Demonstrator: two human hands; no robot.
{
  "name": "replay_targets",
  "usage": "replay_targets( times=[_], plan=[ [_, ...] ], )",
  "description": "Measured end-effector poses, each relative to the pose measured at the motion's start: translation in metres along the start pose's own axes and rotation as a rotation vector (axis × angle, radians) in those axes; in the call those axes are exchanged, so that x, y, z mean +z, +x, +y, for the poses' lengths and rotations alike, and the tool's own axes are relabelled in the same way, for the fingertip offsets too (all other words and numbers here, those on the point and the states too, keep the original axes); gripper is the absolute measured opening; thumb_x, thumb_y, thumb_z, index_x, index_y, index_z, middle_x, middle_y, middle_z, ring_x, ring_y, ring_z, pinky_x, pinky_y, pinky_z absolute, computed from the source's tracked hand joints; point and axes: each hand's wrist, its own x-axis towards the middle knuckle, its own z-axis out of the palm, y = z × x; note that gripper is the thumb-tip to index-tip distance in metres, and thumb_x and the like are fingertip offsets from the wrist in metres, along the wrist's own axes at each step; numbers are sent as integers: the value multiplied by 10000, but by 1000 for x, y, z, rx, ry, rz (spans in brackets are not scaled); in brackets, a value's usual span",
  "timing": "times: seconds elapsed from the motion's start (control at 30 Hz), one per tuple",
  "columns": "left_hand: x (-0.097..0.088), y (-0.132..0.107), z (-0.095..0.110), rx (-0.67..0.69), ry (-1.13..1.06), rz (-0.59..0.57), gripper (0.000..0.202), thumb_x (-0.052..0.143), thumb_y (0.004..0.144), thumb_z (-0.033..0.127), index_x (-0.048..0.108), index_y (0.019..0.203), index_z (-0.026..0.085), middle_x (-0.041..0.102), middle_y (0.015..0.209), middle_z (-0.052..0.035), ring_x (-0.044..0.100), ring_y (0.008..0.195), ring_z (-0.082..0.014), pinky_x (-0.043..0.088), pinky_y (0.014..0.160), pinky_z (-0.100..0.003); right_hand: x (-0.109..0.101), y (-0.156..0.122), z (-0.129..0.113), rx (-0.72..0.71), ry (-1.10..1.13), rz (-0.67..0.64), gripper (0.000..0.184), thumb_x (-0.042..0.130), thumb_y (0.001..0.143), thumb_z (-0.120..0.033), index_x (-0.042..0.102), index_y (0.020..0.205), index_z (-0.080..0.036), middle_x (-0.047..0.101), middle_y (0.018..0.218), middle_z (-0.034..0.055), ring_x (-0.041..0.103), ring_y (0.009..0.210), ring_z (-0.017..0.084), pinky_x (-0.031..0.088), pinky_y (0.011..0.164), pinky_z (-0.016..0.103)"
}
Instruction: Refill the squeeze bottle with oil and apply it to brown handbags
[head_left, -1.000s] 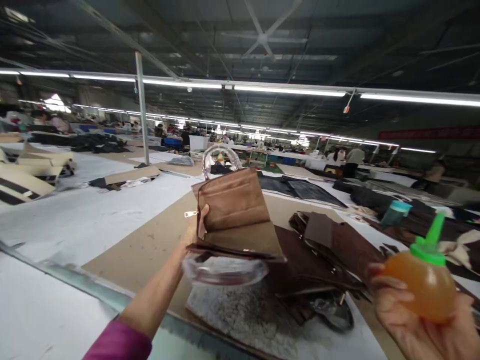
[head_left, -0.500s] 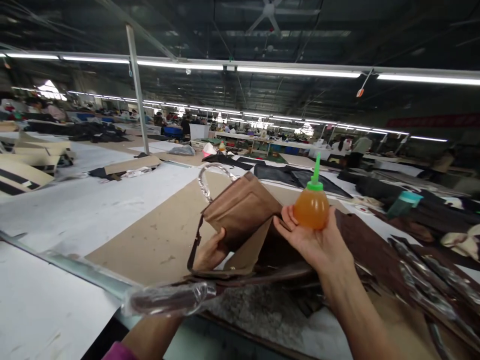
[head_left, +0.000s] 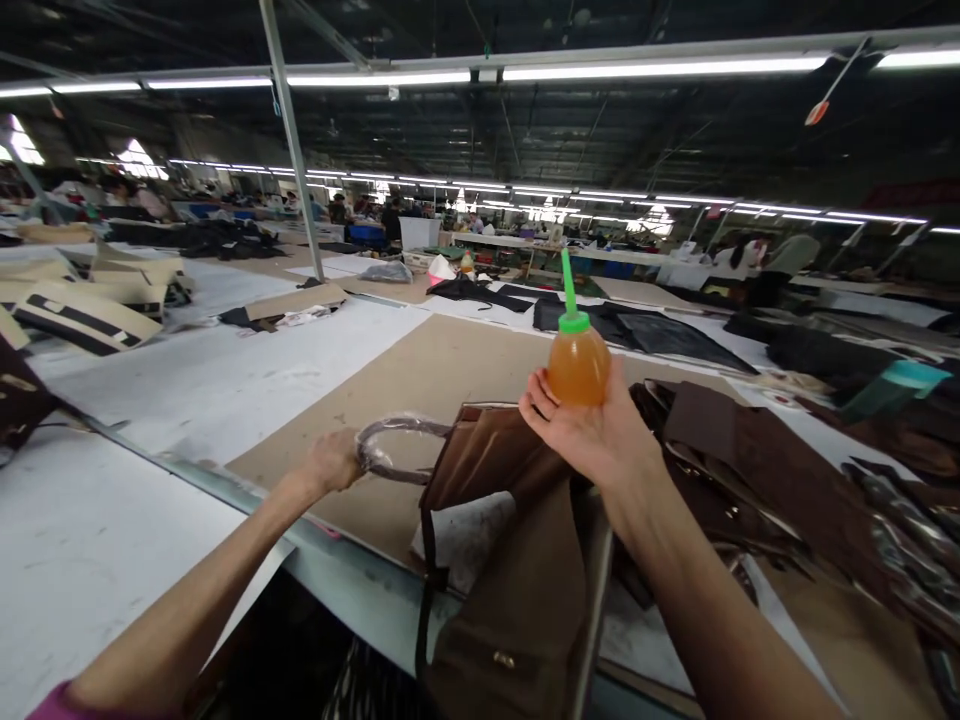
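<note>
My right hand [head_left: 589, 435] is raised, its fingers curled around the round squeeze bottle [head_left: 579, 365] of amber liquid, whose green nozzle points up. Below and left of that hand, a brown bag [head_left: 517, 590] hangs partly over the table edge, its opening spread and a pale piece showing inside. On its left side, my left hand [head_left: 334, 462] is closed on the bag's plastic-wrapped handle [head_left: 401, 445] and pulls it out sideways. Its fingertips are mostly hidden.
Brown bag pieces [head_left: 720, 440] are piled on the right, with a teal container [head_left: 896, 390] beyond. Black flat pieces [head_left: 645, 330] lie farther back. Cream panels [head_left: 90, 310] sit at the left. A metal post [head_left: 292, 140] rises from the table.
My left hand has come out of the bag's opening and moved left to its handle. The bag has turned and tipped down toward me. The bottle stays in my right hand.
</note>
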Motion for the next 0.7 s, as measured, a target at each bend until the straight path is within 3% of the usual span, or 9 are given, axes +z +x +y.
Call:
replay_targets(
  times=[0.07, 0.13, 0.2, 0.27, 0.37, 0.4, 0.47, 0.57, 0.7],
  plan=[
    [-20, -21, 6, -37, 191, 93, 93, 614, 622, 153, 582, 535, 147, 673, 751, -168, 626, 906, -375, 442, 810, -491, 9, 5, 5, 13, -11, 32, 581, 399, 856, -692, 604, 925, -152, 606, 856, 85, 608, 880, 205, 543, 713, 344],
    [-40, -47, 16, -92, 453, 173, 159, 570, 727, 223, 636, 627, 118, 672, 870, -230, 604, 962, -428, 431, 817, -549, 14, 9, 9, 4, -31, 44, 606, 398, 844, -710, 604, 930, -147, 607, 849, 88, 610, 875, 209, 544, 673, 323],
    [-53, -80, 33, -73, 593, 242, 295, 471, 838, 304, 689, 769, 119, 681, 890, -207, 627, 904, -393, 465, 778, -520, 13, 12, 11, -14, -46, 37, 619, 399, 834, -724, 605, 938, -149, 610, 854, 87, 613, 882, 212, 545, 671, 328],
    [-54, -112, 58, 174, 333, 191, 310, 432, 885, 337, 696, 915, 179, 703, 870, -100, 645, 844, -277, 503, 764, -398, 11, 14, 12, -31, -48, 22, 618, 398, 831, -728, 604, 946, -157, 613, 863, 84, 615, 885, 213, 547, 678, 342],
    [-31, -145, 101, 752, -147, -63, 296, 414, 903, 210, 651, 1081, 222, 663, 1124, -40, 619, 952, -169, 490, 844, -278, 9, 14, 14, -39, -32, -17, 620, 402, 827, -733, 597, 951, -157, 615, 872, 82, 617, 873, 208, 549, 673, 337],
    [-20, -149, 114, 925, -173, -195, 337, 412, 878, 130, 639, 1107, 229, 630, 1200, -29, 596, 1021, -158, 466, 896, -268, 9, 13, 14, -34, -27, -22, 623, 409, 823, -734, 594, 951, -153, 614, 875, 84, 616, 871, 206, 550, 673, 332],
    [2, -146, 134, 1122, -139, -390, 456, 405, 806, 12, 597, 1165, 217, 587, 1272, -29, 548, 1122, -160, 413, 982, -279, 11, 13, 14, -25, -27, -10, 629, 424, 816, -736, 591, 948, -144, 609, 874, 83, 615, 862, 199, 549, 671, 318],
    [23, -133, 146, 1155, -82, -491, 550, 403, 723, -43, 528, 1210, 181, 573, 1262, -59, 529, 1139, -177, 400, 995, -302, 14, 13, 14, -26, -42, 11, 620, 420, 821, -733, 592, 931, -148, 598, 851, 68, 611, 829, 184, 544, 646, 297],
    [29, -129, 138, 996, -154, -447, 707, 411, 711, -19, 303, 1377, 194, 588, 1137, -68, 573, 883, -134, 477, 793, -258, 16, 15, 14, -38, -35, 47, 595, 400, 832, -730, 586, 907, -170, 595, 839, 55, 606, 813, 175, 540, 629, 288]
  ],
)
